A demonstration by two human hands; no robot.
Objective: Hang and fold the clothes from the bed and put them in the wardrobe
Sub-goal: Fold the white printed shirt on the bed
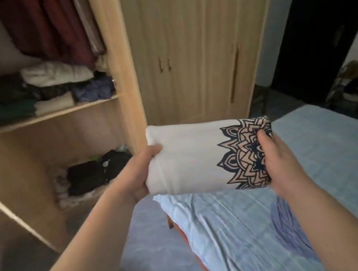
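Shirt (191, 161) folded, gripped at each end by left hand (136, 177) and right hand (278, 159) (thumbs on top), could unfold if either grip loosens before shelf (57, 114) left of them.

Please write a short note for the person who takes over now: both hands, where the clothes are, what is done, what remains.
Left hand and right hand: each grips one end of the folded shirt, thumb on top.
Shirt: white, dark print, held in the air over the bed corner, before the open wardrobe.
Done: shirt folded; the shelf holds folded piles, with hung clothes above.
Left: lay the shirt on a shelf, then check the bed for more clothes.
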